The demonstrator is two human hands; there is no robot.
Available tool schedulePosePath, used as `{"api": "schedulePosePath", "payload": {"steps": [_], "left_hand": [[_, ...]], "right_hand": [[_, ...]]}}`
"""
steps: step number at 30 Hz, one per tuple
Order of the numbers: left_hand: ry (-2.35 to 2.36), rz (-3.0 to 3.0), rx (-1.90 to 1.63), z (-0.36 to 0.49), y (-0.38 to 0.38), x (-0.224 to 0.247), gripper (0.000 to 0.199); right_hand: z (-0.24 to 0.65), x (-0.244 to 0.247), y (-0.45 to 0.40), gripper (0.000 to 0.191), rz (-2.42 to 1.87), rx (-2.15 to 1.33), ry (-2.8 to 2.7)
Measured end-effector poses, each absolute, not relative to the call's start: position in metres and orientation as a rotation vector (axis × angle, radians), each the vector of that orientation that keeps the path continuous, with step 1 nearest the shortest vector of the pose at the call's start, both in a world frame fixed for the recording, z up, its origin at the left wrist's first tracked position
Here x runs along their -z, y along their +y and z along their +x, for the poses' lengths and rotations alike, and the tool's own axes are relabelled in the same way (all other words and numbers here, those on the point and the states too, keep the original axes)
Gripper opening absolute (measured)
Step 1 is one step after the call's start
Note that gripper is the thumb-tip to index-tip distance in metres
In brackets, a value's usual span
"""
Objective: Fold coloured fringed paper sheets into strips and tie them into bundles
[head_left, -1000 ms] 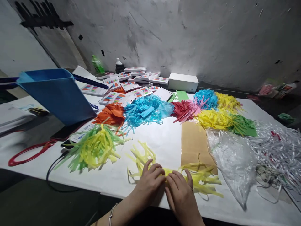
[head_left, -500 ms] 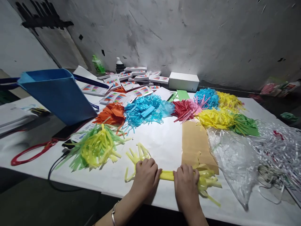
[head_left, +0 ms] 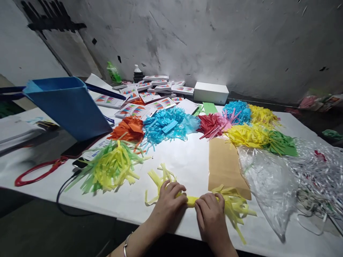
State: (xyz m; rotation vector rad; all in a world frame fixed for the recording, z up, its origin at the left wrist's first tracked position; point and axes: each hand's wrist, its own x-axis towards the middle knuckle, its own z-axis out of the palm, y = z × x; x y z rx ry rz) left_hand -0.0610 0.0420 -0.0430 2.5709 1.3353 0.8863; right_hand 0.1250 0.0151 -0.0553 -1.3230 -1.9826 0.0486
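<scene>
A yellow tissue paper tassel (head_left: 191,201) lies across the front of the white table, rolled tight in the middle with loose fringe at both ends. My left hand (head_left: 171,200) presses on its left part, fingers curled over the roll. Close beside it, my right hand (head_left: 211,212) is curled over the right part. Cut strips fan out past each hand, and a short length of roll shows between them. Left of my hands sits a heap of yellow and green tassels (head_left: 115,166). A brown cardboard sheet (head_left: 223,166) lies just beyond my right hand.
Orange (head_left: 128,129), blue (head_left: 167,121) and red fringe piles (head_left: 210,125) line the table's middle. A clear plastic bag (head_left: 270,182) and silvery strands (head_left: 318,167) lie right. A blue bag (head_left: 69,107) stands left near a red loop (head_left: 34,173). Flat printed boxes (head_left: 131,110) and a white box (head_left: 211,92) are behind.
My hands have moved slightly closer together along the roll, so less of its middle shows. The fringe at both ends has shifted. The whole view has drifted a little.
</scene>
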Motion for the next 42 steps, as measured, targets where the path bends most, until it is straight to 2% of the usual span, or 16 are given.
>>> {"api": "schedulePosePath", "payload": {"steps": [3, 8, 16, 21, 26, 29, 32, 37, 42], "left_hand": [[1.248, 2.573, -0.959, -0.062, 0.042, 0.047, 0.017], [1.205, 2.515, -0.951, -0.066, 0.044, 0.043, 0.018], [1.437, 2.478, -0.701, -0.063, 0.035, 0.036, 0.019], [1.59, 2.494, -0.619, -0.054, 0.041, 0.035, 0.01], [1.392, 2.586, -0.687, -0.06, 0.044, 0.043, 0.013], [1.181, 2.66, -0.71, -0.067, 0.039, 0.045, 0.01], [1.022, 2.684, -0.737, -0.071, 0.034, 0.047, 0.011], [1.039, 2.615, -0.828, -0.065, 0.035, 0.051, 0.015], [1.036, 2.591, -0.762, -0.064, 0.034, 0.045, 0.014]], "right_hand": [[0.119, 0.054, 0.015, 0.02, -1.278, -0.037, -2.031], [0.128, 0.058, 0.012, 0.037, -1.203, 0.015, -2.069], [0.152, 0.059, 0.004, 0.025, -1.377, -0.004, -2.01], [0.135, 0.058, 0.01, 0.021, -1.579, 0.122, -1.925], [0.129, 0.055, 0.008, 0.023, -1.259, 0.017, -2.094], [0.132, 0.052, 0.005, 0.015, -1.233, 0.001, -2.105], [0.134, 0.051, 0.002, 0.015, -1.205, 0.0, -2.079], [0.128, 0.053, 0.003, 0.02, -1.145, -0.023, -2.075], [0.126, 0.047, 0.004, 0.027, -1.107, -0.013, -2.014]]}}
